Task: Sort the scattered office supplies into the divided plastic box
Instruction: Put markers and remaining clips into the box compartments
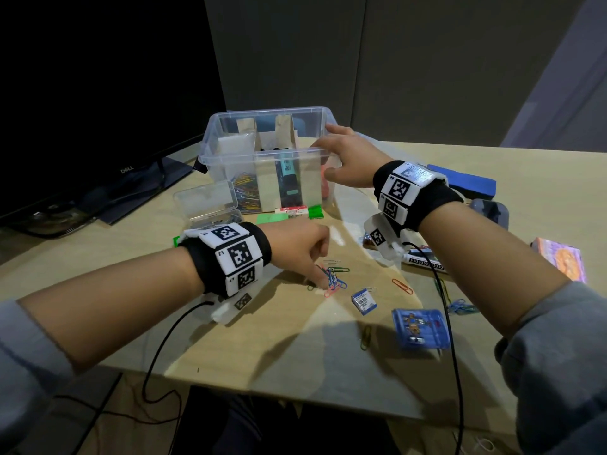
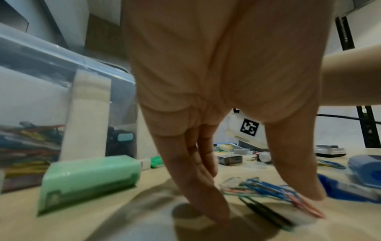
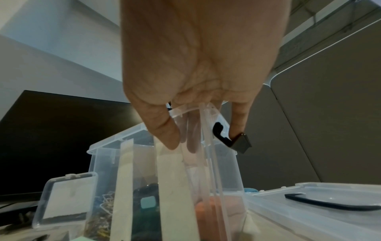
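In the left wrist view the green case point(image 2: 88, 182) near the divided box point(image 2: 51, 91) is smeared by blur, and its markings cannot be read. The right hand point(image 3: 195, 65) hides part of the box's near right corner. The print on the small blue packet point(image 1: 363, 301) is too small to read. Both forearms are cut off by the head view's lower edge.

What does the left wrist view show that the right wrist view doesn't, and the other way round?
Only the left wrist view shows the left hand reaching its fingertips to the loose paper clips on the table, beside a green case. Only the right wrist view shows the right hand holding the box's rim and the lid. Both show the divided plastic box with paper clips already inside.
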`<move>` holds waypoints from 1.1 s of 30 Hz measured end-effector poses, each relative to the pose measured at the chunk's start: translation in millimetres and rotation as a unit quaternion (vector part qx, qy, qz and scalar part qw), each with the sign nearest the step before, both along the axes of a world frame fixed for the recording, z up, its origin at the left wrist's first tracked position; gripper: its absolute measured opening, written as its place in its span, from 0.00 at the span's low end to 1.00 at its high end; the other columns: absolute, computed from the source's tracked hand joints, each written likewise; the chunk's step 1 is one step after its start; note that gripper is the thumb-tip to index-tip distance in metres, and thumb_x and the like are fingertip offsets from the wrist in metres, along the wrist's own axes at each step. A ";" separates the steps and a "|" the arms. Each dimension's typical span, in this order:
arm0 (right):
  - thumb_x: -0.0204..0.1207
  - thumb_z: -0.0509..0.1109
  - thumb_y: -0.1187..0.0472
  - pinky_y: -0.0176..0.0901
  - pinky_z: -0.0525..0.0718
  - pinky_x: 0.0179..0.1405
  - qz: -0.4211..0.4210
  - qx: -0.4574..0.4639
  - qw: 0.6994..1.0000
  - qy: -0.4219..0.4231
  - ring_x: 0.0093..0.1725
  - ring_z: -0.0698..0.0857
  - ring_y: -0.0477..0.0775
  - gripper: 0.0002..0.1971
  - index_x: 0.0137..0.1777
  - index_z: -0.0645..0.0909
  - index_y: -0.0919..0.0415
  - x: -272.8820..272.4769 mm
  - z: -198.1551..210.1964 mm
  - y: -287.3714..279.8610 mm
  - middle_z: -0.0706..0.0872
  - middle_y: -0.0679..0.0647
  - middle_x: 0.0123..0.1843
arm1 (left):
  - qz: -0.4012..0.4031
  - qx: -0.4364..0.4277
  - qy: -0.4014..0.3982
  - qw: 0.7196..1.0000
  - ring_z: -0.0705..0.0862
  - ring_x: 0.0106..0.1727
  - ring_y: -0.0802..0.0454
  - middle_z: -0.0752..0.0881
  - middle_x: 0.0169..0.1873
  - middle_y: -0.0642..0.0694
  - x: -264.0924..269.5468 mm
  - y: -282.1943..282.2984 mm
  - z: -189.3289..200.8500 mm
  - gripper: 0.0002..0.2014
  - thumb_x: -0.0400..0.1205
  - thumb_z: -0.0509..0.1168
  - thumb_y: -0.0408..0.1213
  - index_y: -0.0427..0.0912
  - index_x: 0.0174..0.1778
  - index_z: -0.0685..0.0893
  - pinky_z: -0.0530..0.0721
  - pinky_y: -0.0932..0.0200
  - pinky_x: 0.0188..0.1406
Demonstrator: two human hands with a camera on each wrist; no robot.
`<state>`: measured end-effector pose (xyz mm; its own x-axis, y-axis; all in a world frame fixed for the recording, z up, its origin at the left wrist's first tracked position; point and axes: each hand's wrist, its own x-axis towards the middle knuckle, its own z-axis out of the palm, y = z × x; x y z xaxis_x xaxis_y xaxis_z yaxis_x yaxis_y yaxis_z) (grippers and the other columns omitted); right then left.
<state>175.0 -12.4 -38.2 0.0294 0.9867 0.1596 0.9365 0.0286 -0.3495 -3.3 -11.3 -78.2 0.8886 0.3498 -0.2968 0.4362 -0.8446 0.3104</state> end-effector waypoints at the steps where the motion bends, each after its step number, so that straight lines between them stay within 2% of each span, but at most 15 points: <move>1: 0.77 0.68 0.63 0.62 0.59 0.80 -0.001 -0.001 1.000 0.002 0.85 0.51 0.54 0.20 0.70 0.78 0.57 0.1 0.1 -0.1 0.74 0.53 0.76 | 0.019 -0.005 0.024 1.000 0.81 0.46 0.51 0.83 0.44 0.50 -0.9 -1.8 -0.7 0.27 0.68 0.79 0.55 0.44 0.54 0.78 0.81 0.55 0.46; 4: 0.76 0.68 0.64 0.63 0.61 0.80 0.006 0.001 1.000 0.001 0.85 0.51 0.54 0.20 0.69 0.78 0.57 1.3 -1.1 1.3 0.75 0.53 0.75 | 0.044 -0.005 0.044 0.998 0.81 0.45 0.52 0.82 0.42 0.52 1.1 -11.2 -8.4 0.33 0.64 0.80 0.60 0.44 0.55 0.77 0.84 0.54 0.47; 6: 0.75 0.68 0.64 0.61 0.61 0.80 0.007 0.002 1.000 0.001 0.85 0.51 0.53 0.20 0.68 0.79 0.57 2.0 -2.0 1.8 0.75 0.53 0.75 | 0.050 0.002 0.037 0.998 0.82 0.45 0.50 0.83 0.44 0.50 7.1 -17.2 -11.4 0.34 0.64 0.79 0.61 0.43 0.54 0.76 0.85 0.51 0.46; 10: 0.75 0.68 0.64 0.59 0.61 0.80 0.007 0.008 1.000 0.006 0.85 0.51 0.53 0.20 0.68 0.79 0.58 0.9 -1.9 0.8 0.76 0.53 0.75 | 0.033 0.006 0.034 0.999 0.81 0.45 0.49 0.82 0.46 0.48 23.5 -22.3 -9.3 0.25 0.68 0.80 0.51 0.44 0.51 0.76 0.80 0.55 0.40; 14: 0.76 0.68 0.64 0.61 0.61 0.80 0.010 0.007 1.000 0.006 0.85 0.51 0.54 0.20 0.68 0.79 0.58 1.6 -2.4 1.2 0.75 0.53 0.75 | 0.014 -0.017 0.021 1.000 0.81 0.42 0.50 0.82 0.41 0.50 31.9 -20.6 -7.6 0.14 0.71 0.79 0.37 0.46 0.45 0.79 0.76 0.60 0.35; 17: 0.76 0.68 0.64 0.60 0.61 0.79 0.010 0.007 1.000 0.007 0.85 0.51 0.54 0.20 0.68 0.79 0.57 2.0 -3.2 2.4 0.75 0.53 0.75 | 0.004 -0.011 0.026 1.000 0.80 0.40 0.53 0.82 0.38 0.52 32.5 -18.9 -5.3 0.11 0.72 0.78 0.34 0.45 0.43 0.81 0.73 0.65 0.31; 20: 0.76 0.69 0.64 0.59 0.61 0.78 0.008 0.011 1.000 0.006 0.85 0.51 0.53 0.20 0.68 0.79 0.57 2.8 -3.8 2.9 0.75 0.53 0.75 | 0.008 -0.003 0.038 0.999 0.80 0.36 0.55 0.82 0.34 0.53 32.5 -19.6 -3.7 0.10 0.71 0.77 0.31 0.45 0.39 0.81 0.76 0.65 0.30; 24: 0.75 0.69 0.64 0.60 0.61 0.79 0.009 0.010 1.000 0.008 0.85 0.50 0.54 0.19 0.67 0.79 0.57 2.7 -4.0 2.5 0.75 0.53 0.76 | 0.013 0.009 0.040 0.999 0.86 0.37 0.49 0.87 0.35 0.47 31.7 -22.3 -6.2 0.14 0.67 0.77 0.30 0.47 0.31 0.77 0.78 0.61 0.29; 26: 0.76 0.68 0.64 0.60 0.60 0.78 0.007 0.008 1.000 0.006 0.85 0.50 0.54 0.20 0.68 0.79 0.57 1.7 -3.3 1.6 0.74 0.53 0.77 | 0.007 0.024 0.038 0.999 0.86 0.38 0.47 0.86 0.34 0.47 31.5 -23.8 -5.1 0.13 0.67 0.75 0.29 0.47 0.31 0.77 0.79 0.59 0.29; 29: 0.76 0.68 0.63 0.60 0.59 0.79 0.002 0.008 1.000 0.006 0.85 0.50 0.54 0.21 0.70 0.77 0.56 0.5 -2.7 0.4 0.71 0.54 0.79 | -0.011 0.045 0.017 0.999 0.81 0.39 0.50 0.81 0.32 0.52 30.4 -24.0 0.4 0.11 0.68 0.75 0.28 0.45 0.35 0.80 0.80 0.58 0.35; 33: 0.76 0.68 0.64 0.61 0.60 0.79 0.004 0.007 1.000 0.008 0.85 0.50 0.54 0.21 0.70 0.77 0.56 0.4 -3.1 0.5 0.71 0.53 0.79 | -0.005 0.038 -0.017 0.999 0.79 0.37 0.53 0.78 0.31 0.55 25.2 -21.0 1.8 0.12 0.70 0.75 0.27 0.46 0.33 0.80 0.75 0.63 0.34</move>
